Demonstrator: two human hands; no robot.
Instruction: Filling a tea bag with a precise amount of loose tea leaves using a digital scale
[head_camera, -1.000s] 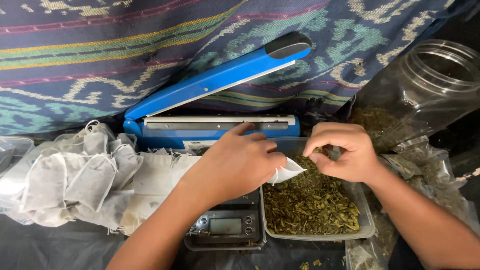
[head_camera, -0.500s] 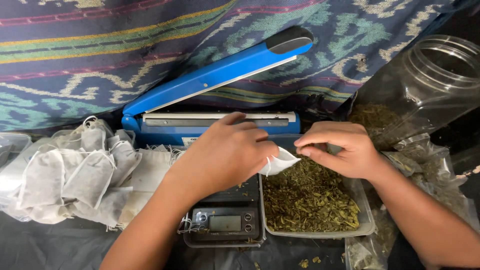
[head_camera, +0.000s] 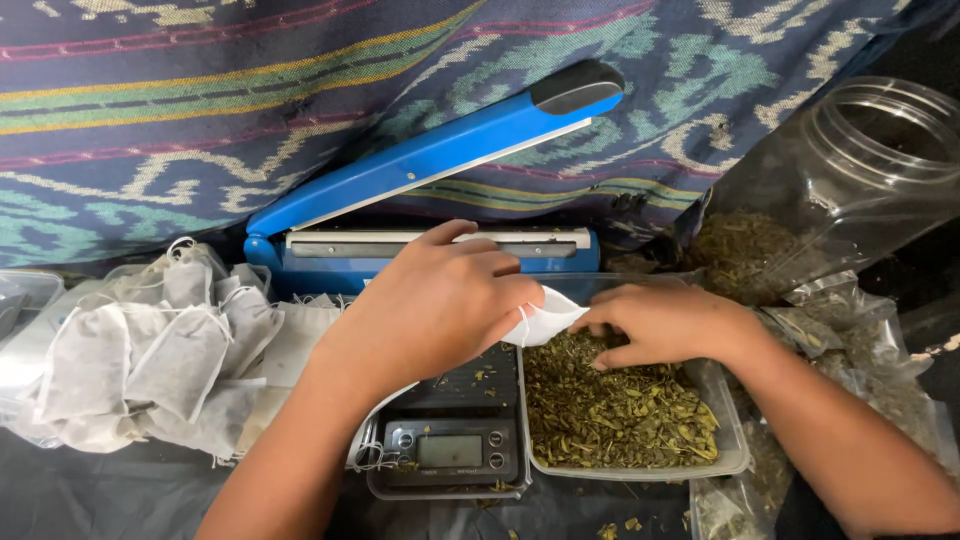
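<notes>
Bags (head_camera: 150, 350) lie filled beside you; your left hand (head_camera: 430, 300) pinches one empty sachet (head_camera: 545, 322) while your right hand (head_camera: 665, 325), half-curled, gathers leaves (head_camera: 620, 410).

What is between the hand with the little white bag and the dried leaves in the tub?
Nothing visible. The left hand holds the small white bag right at the edge of the clear tub, and the right hand is already down on the dried leaves beside it.
</notes>
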